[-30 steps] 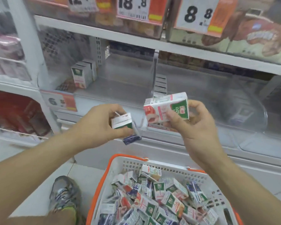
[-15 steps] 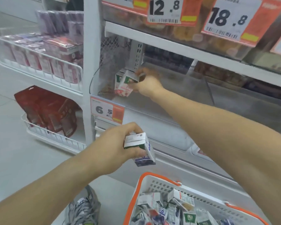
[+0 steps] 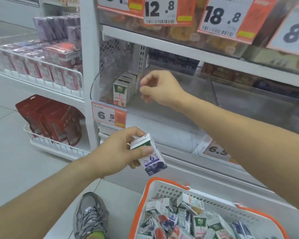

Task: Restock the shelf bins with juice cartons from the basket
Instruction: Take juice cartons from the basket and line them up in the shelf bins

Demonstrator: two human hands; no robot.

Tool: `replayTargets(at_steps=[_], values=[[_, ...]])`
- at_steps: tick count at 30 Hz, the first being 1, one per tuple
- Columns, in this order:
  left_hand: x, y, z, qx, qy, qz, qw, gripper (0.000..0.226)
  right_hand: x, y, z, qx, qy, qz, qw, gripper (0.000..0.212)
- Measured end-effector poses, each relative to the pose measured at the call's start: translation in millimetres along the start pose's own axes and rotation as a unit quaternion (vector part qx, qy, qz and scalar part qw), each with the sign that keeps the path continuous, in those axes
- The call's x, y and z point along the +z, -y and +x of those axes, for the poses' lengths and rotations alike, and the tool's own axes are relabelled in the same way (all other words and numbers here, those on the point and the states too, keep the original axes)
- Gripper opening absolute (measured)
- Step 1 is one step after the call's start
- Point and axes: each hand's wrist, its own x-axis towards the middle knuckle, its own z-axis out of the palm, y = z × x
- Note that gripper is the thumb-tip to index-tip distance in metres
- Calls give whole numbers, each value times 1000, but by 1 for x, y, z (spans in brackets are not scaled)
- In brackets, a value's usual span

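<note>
My left hand (image 3: 123,149) grips a small blue-and-white juice carton (image 3: 149,156) in front of the lower shelf edge. My right hand (image 3: 160,87) hovers inside the clear shelf bin (image 3: 162,116), fingers loosely curled and holding nothing, just right of a short row of red-and-white juice cartons (image 3: 122,91) standing upright at the bin's left end. The white basket with orange rim (image 3: 145,192) sits at the bottom right, filled with several jumbled juice cartons (image 3: 185,219).
Price tags hang on the shelf fronts (image 3: 109,115). A white upright post (image 3: 89,66) divides this shelf from wire racks of red and purple packs (image 3: 47,66) at left. My shoe (image 3: 90,216) rests on the tiled floor beside the basket.
My right hand has let go of the red-and-white carton, which now stands at the front of the row, and has drawn back to the right. My left hand still holds the blue carton.
</note>
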Motion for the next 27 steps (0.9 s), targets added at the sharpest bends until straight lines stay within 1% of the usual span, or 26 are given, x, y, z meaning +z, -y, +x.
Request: replayTargets(at_steps=[2, 4, 6, 8, 10, 12, 14, 17, 19, 21, 23, 25, 27], values=[[10, -12, 0, 5, 16, -19, 1000, 25, -31, 4, -48, -24, 54, 31, 998, 9], [22, -23, 1, 12, 41, -32, 999, 31, -60, -2, -95, -25, 124, 30, 992, 14], [37, -34, 4, 20, 58, -34, 998, 36, -83, -15, -138, -15, 174, -20, 985, 28], [56, -44, 10, 38, 67, -23, 997, 36, -97, -31, -177, -23, 168, -93, 981, 42], [79, -53, 16, 60, 74, -4, 995, 36, -102, -45, -208, -26, 124, -111, 986, 52], [103, -63, 22, 76, 76, 17, 994, 41, -107, -56, -228, -18, 58, -100, 993, 56], [130, -74, 27, 96, 82, 39, 991, 43, -117, -68, -243, -14, -4, -119, 993, 52], [170, -92, 37, 148, 80, 116, 979, 43, -144, -83, -267, -1, -41, -140, 989, 44], [198, -105, 43, 187, 80, 167, 965, 54, -169, -94, -287, 23, -69, -119, 990, 40], [225, -117, 50, 239, 88, 207, 945, 62, -199, -105, -308, 39, -131, -98, 986, 40], [250, -125, 57, 290, 78, 243, 922, 58, -231, -115, -329, 41, -233, -54, 970, 42], [270, -125, 70, 327, 41, 280, 902, 49, -264, -125, -346, 23, -351, -22, 936, 41], [287, -118, 88, 342, 12, 334, 878, 44, -294, -138, -358, 10, -441, -41, 897, 41]])
